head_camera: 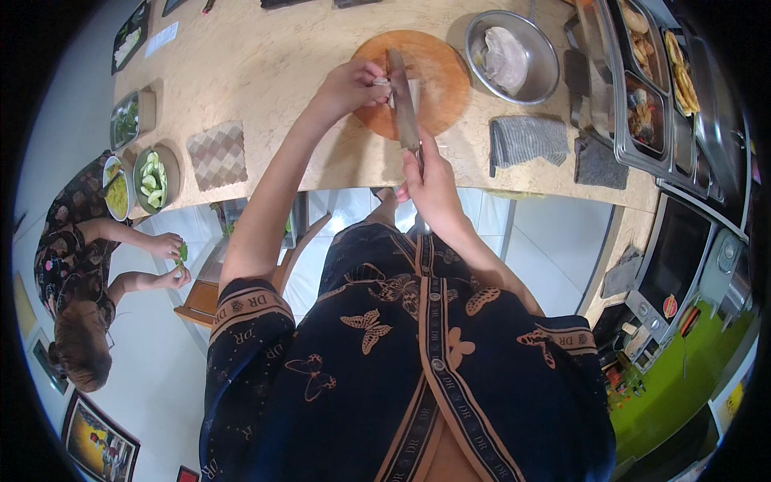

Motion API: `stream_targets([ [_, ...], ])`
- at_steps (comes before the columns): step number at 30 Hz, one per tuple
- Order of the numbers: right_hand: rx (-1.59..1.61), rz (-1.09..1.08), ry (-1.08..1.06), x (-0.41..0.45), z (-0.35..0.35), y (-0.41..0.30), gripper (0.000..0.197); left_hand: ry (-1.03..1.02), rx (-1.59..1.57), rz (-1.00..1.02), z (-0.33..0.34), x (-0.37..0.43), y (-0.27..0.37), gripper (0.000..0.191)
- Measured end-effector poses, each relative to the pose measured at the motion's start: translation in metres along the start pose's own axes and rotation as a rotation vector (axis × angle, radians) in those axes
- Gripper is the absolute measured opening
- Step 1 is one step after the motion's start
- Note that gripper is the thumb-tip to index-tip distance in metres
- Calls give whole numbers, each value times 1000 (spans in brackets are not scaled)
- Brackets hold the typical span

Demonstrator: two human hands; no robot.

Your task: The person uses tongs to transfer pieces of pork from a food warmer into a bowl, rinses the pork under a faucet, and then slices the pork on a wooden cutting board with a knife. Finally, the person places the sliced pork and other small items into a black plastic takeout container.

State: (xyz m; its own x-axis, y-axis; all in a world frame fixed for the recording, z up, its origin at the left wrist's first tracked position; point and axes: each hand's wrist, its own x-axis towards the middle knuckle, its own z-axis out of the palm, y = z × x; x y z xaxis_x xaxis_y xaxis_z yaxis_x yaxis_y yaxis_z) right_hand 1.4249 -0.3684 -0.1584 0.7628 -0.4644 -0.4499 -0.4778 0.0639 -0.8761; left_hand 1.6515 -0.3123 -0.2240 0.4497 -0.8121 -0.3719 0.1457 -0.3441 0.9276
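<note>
A round wooden cutting board [446, 78] lies on the counter before me. My right hand [430, 175] grips the handle of a kitchen knife [405, 102], its long blade pointing away from me over the board. Left of the blade, the fingertips of my left hand [352, 87] hold a pale piece of food [380, 82], perhaps meat. Another pale piece [414, 90] lies on the board, partly hidden by the blade. To the board's right stands a metal bowl [545, 60] with a large pale piece of meat [506, 60] in it.
A striped cloth [528, 141] and a checked cloth [217, 155] lie along the front edge. Steel trays of food [644, 114] stand at right. Leftward are a bowl of cut green vegetables [153, 179] and a container of greens [126, 120]. Another person [78, 253] at left handles a green leaf.
</note>
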Motion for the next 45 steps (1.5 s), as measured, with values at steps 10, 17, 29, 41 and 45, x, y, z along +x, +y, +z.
stream_targets([
  [10,-259,-120,19,11,36,16,69,-40,134,-22,-8,-3,-1,29],
  [17,-153,-151,158,17,30,20,66,97,132,136,-20,13,23,32],
  [29,-30,-89,447,-47,-60,47,56,260,705,435,33,29,33,43],
  [41,-311,-165,212,-14,-80,39,46,332,688,484,69,-45,4,66],
  [45,-642,-333,152,-15,-73,21,54,378,704,549,70,-48,-4,49],
])
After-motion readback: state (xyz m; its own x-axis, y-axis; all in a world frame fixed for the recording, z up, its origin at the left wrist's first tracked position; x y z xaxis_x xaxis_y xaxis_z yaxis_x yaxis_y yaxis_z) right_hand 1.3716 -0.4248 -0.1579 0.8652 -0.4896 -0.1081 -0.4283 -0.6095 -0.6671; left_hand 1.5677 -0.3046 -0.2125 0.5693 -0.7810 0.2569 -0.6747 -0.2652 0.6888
